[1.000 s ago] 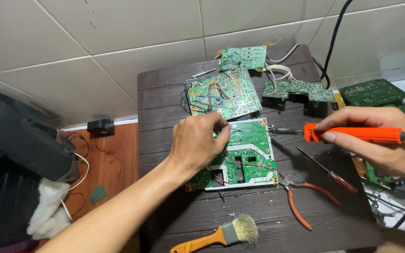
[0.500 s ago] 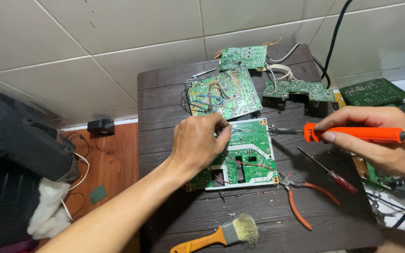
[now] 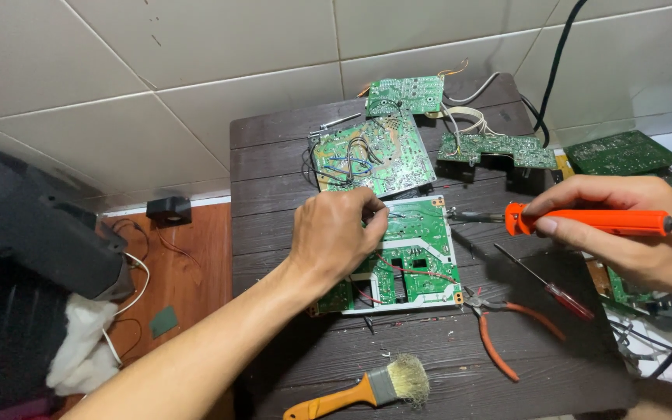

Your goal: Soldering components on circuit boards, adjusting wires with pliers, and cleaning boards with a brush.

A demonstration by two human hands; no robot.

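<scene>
A green circuit board [image 3: 414,257] lies in the middle of a small dark wooden table [image 3: 274,202]. My left hand [image 3: 336,233] rests on the board's left part, fingers pinched near its upper edge. My right hand [image 3: 624,225] grips an orange soldering iron [image 3: 593,220] by its handle. The iron's metal tip points left and sits at the board's upper right corner. Whether the left fingers pinch anything is hidden.
Three more circuit boards [image 3: 371,155] lie at the table's far end. Orange-handled pliers [image 3: 499,327], a red-handled screwdriver [image 3: 554,284] and a paintbrush [image 3: 367,389] lie near the front. A black cable [image 3: 554,62] hangs at the tiled wall. Other boards [image 3: 624,152] sit to the right.
</scene>
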